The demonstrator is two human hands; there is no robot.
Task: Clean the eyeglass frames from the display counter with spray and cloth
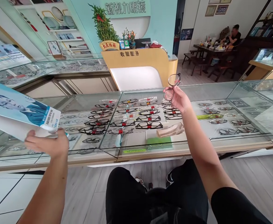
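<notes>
My right hand (179, 99) is raised above the glass counter, its fingers closed on a pair of eyeglasses (174, 80) with a thin dark frame. The glasses are tilted, one lens above the other. At the left, my left hand (48, 143) grips the lower corner of a folded cardboard display sign (31, 107), blue and white with a printed portrait. Beneath my right wrist a crumpled beige cloth (170, 130) lies on the glass counter (136, 137). Rows of spectacle frames (149, 118), many with red tags, show through the glass between my hands.
A green flat item (159, 143) shows near the counter's front edge. Beyond stands a wooden cashier desk (136, 59) with a tall plant (103, 23). At the back right, a person (234, 37) sits by a dark table (211, 48). More glass showcases (270, 59) flank the room.
</notes>
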